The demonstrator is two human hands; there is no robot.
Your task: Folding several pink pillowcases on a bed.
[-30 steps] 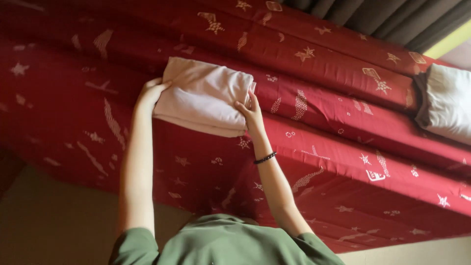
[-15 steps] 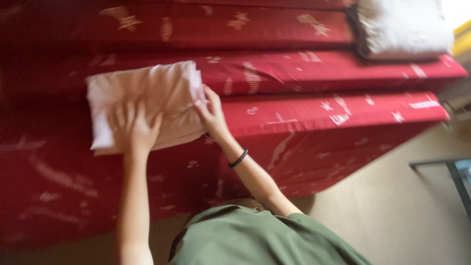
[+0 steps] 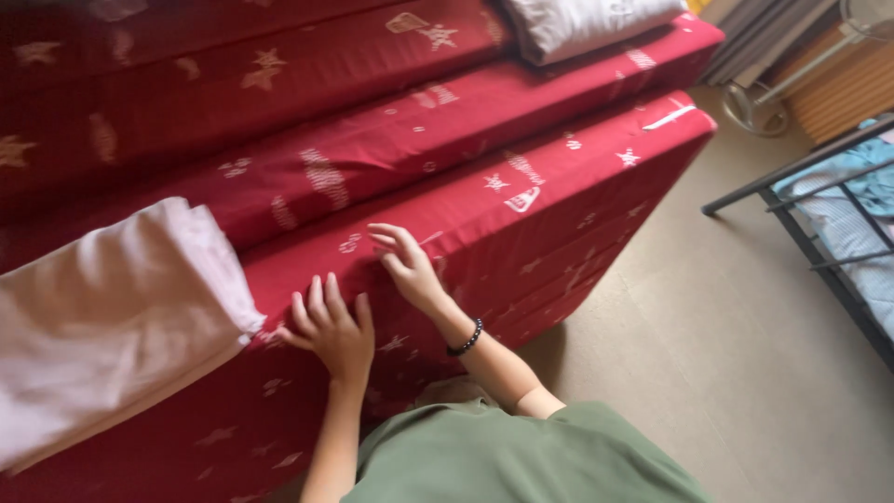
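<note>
Both hands are seen flat and empty on the red mattress (image 3: 559,186), near its front edge. The left hand (image 3: 331,328) is spread wide, fingers fanned upward, with the palm pressed against the upper part of the mattress's front side; nothing is held in it. Just beside its little-finger side, the corner of a folded pink sheet (image 3: 112,307) is found, near the fingertips, though whether it is touched cannot be told. The right hand (image 3: 407,263) is laid a little farther along the same edge, fingers loosely open and pointing left, resting on the top of the mattress where it rolls over to the front. A black bead bracelet (image 3: 465,339) is worn on the right wrist.

The folded pink sheet is set on the mattress top at the left, its near edge hanging slightly over the front edge. The mattress is covered in red cloth printed with pale stars. A white pillow (image 3: 587,20) is placed at the far end, at the upper edge of the view. A green shirt (image 3: 521,461) is seen at the bottom. To the right, a dark metal bed frame (image 3: 792,200) with blue bedding stands on the beige floor (image 3: 708,354).
</note>
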